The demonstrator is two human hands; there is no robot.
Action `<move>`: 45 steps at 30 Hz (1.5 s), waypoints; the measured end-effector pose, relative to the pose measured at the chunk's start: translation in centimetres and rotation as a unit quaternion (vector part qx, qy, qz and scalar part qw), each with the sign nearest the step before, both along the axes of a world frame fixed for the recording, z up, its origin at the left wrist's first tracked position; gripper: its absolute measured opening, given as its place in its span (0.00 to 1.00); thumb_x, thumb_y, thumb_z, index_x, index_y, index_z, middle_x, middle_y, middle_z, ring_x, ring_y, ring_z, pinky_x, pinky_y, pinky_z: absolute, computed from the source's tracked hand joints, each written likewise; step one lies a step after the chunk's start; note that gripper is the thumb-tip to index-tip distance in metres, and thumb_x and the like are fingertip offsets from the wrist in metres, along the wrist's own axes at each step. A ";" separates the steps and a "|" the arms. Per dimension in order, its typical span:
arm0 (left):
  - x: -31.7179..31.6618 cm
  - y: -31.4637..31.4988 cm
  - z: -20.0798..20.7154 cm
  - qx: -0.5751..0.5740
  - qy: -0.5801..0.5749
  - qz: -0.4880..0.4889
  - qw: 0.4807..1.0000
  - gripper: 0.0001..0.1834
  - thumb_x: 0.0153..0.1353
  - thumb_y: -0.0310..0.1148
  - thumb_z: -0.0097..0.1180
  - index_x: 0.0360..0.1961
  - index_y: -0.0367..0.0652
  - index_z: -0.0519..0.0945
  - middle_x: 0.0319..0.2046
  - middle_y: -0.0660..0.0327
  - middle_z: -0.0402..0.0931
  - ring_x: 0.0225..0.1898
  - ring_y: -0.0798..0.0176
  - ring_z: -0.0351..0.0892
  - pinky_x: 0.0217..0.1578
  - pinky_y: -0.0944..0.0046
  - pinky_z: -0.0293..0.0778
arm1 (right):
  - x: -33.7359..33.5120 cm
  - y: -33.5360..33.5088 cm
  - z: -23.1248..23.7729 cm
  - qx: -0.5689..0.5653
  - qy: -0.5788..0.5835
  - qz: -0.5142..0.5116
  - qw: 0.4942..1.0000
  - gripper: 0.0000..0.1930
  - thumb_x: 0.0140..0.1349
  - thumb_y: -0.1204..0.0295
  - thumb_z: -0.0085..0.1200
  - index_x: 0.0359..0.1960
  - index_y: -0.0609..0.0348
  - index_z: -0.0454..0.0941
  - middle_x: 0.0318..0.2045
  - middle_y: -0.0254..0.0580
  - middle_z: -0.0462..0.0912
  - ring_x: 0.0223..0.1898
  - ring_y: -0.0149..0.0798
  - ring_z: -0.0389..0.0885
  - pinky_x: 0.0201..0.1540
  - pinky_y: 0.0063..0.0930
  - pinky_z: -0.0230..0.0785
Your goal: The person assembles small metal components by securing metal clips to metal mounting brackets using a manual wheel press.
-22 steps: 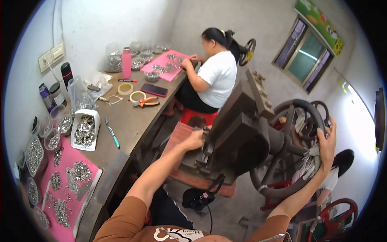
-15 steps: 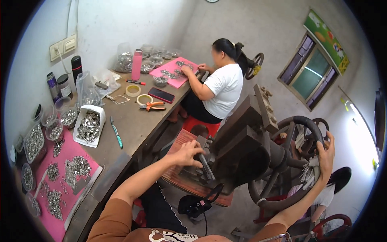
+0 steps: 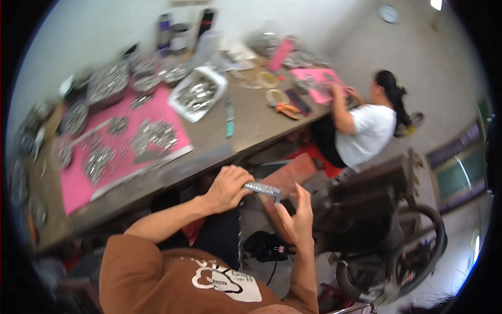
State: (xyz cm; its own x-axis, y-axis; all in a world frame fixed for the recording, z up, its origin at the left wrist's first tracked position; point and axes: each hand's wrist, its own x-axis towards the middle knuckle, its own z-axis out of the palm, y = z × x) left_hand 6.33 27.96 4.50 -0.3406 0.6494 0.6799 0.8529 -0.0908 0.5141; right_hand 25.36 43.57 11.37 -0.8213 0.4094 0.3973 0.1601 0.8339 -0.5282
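Silver-grey, the bar (image 3: 263, 189) was on my side of the table (image 3: 256, 121), pinched in my left hand (image 3: 228, 189). There too, my right hand (image 3: 299, 221) was half open; I couldn't tell if it touched the bar.

brown top | short sleeves (image 3: 128, 261) | white-and-black chest print (image 3: 248, 293) | dark trousers (image 3: 219, 235) | pale side stripe (image 3: 240, 230)

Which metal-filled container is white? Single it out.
The white tray, just left of the teal-handled brush; the other metal-filled containers look clear or greyish, not white.
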 end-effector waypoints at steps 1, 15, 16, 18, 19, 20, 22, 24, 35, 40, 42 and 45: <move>-0.5 -2.3 0.1 0.002 0.008 0.042 0.999 0.17 0.55 0.32 0.68 0.45 0.42 0.79 0.41 0.55 0.76 0.45 0.49 0.75 0.48 0.53 0.68 | -2.6 -1.1 -0.8 -0.019 0.006 0.041 0.999 0.33 0.58 0.72 0.69 0.64 0.69 0.68 0.56 0.60 0.76 0.55 0.59 0.77 0.59 0.44 0.71; -1.8 -25.6 -4.1 -0.092 -0.051 0.384 0.917 0.18 0.54 0.29 0.67 0.47 0.41 0.79 0.42 0.56 0.75 0.46 0.51 0.74 0.47 0.53 0.66 | -19.6 -18.2 -9.1 -0.073 0.001 0.374 0.924 0.22 0.62 0.88 0.52 0.58 0.65 0.76 0.46 0.60 0.81 0.46 0.60 0.82 0.50 0.43 0.75; -2.1 -26.3 -4.5 -0.095 -0.058 0.387 0.915 0.18 0.55 0.29 0.67 0.47 0.40 0.79 0.42 0.56 0.75 0.45 0.51 0.74 0.46 0.54 0.66 | -20.2 -18.8 -9.7 -0.058 0.011 0.380 0.923 0.22 0.61 0.89 0.52 0.58 0.66 0.76 0.46 0.59 0.81 0.46 0.60 0.82 0.50 0.43 0.75; -2.8 -27.1 -5.0 -0.098 -0.071 0.383 0.916 0.17 0.56 0.29 0.67 0.47 0.40 0.80 0.42 0.56 0.75 0.45 0.51 0.74 0.46 0.54 0.67 | -21.1 -19.6 -10.7 -0.043 0.017 0.382 0.923 0.22 0.61 0.89 0.52 0.58 0.66 0.76 0.46 0.59 0.82 0.46 0.59 0.82 0.50 0.43 0.74; -3.2 -27.3 -5.1 -0.100 -0.082 0.379 0.916 0.15 0.57 0.28 0.66 0.46 0.39 0.81 0.42 0.57 0.75 0.44 0.52 0.74 0.46 0.54 0.67 | -21.5 -19.5 -11.1 -0.016 0.027 0.384 0.923 0.23 0.60 0.88 0.55 0.58 0.66 0.76 0.48 0.58 0.81 0.48 0.59 0.80 0.53 0.44 0.73; -3.6 -27.3 -5.2 -0.098 -0.086 0.376 0.917 0.15 0.57 0.28 0.66 0.46 0.39 0.81 0.42 0.57 0.75 0.44 0.52 0.74 0.46 0.54 0.67 | -21.8 -19.6 -11.4 0.012 0.037 0.385 0.922 0.24 0.59 0.87 0.57 0.58 0.66 0.76 0.51 0.57 0.81 0.51 0.58 0.79 0.55 0.44 0.72; -4.6 -27.1 -5.3 -0.063 -0.075 0.374 0.922 0.13 0.58 0.27 0.66 0.44 0.39 0.83 0.41 0.57 0.75 0.43 0.53 0.73 0.45 0.54 0.67 | -22.3 -20.2 -11.2 0.012 0.039 0.382 0.923 0.25 0.58 0.84 0.60 0.59 0.65 0.75 0.53 0.55 0.79 0.54 0.57 0.77 0.58 0.45 0.70; -5.2 -27.0 -5.1 -0.064 -0.071 0.387 0.917 0.13 0.58 0.27 0.66 0.44 0.39 0.83 0.41 0.58 0.76 0.43 0.53 0.74 0.46 0.54 0.67 | -22.6 -20.3 -11.8 -0.009 0.043 0.376 0.926 0.29 0.55 0.78 0.69 0.60 0.64 0.74 0.60 0.53 0.75 0.59 0.57 0.73 0.63 0.47 0.65; -4.5 -26.0 -5.8 -0.081 0.038 0.405 0.910 0.16 0.57 0.28 0.66 0.48 0.40 0.83 0.55 0.56 0.80 0.62 0.48 0.74 0.66 0.41 0.62 | -22.8 -20.5 -13.7 -0.003 0.071 0.332 0.941 0.31 0.52 0.76 0.72 0.59 0.64 0.75 0.53 0.52 0.76 0.54 0.55 0.74 0.58 0.47 0.67; -1.3 -28.9 -6.8 0.151 -0.044 0.335 0.929 0.15 0.72 0.26 0.53 0.57 0.38 0.70 0.59 0.47 0.77 0.64 0.43 0.76 0.68 0.39 0.62 | -22.9 -20.4 -13.9 -0.004 0.090 0.335 0.938 0.29 0.52 0.76 0.72 0.57 0.62 0.77 0.51 0.51 0.78 0.51 0.54 0.75 0.57 0.45 0.69; 0.6 -30.3 -7.9 0.265 -0.138 0.355 0.886 0.12 0.77 0.25 0.43 0.58 0.36 0.67 0.57 0.41 0.77 0.61 0.47 0.79 0.61 0.51 0.75 | -22.9 -20.5 -13.9 0.000 0.091 0.334 0.938 0.28 0.52 0.74 0.73 0.56 0.62 0.78 0.51 0.50 0.77 0.52 0.53 0.75 0.56 0.45 0.69; 2.6 -32.2 -6.5 0.343 -0.381 0.408 0.756 0.14 0.76 0.26 0.48 0.58 0.34 0.66 0.56 0.42 0.78 0.58 0.50 0.81 0.59 0.55 0.78 | -22.8 -20.4 -13.8 0.004 0.099 0.328 0.940 0.27 0.53 0.74 0.73 0.56 0.62 0.78 0.50 0.49 0.78 0.51 0.53 0.75 0.56 0.45 0.70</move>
State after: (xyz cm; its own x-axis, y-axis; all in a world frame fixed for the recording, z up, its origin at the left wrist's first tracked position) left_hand 8.97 -4.21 -2.04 -0.9000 -0.4033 0.1651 0.2483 -0.1633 0.9548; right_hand 2.55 23.21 -2.39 -0.8057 -0.1624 0.5696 -0.4895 0.7239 -0.4861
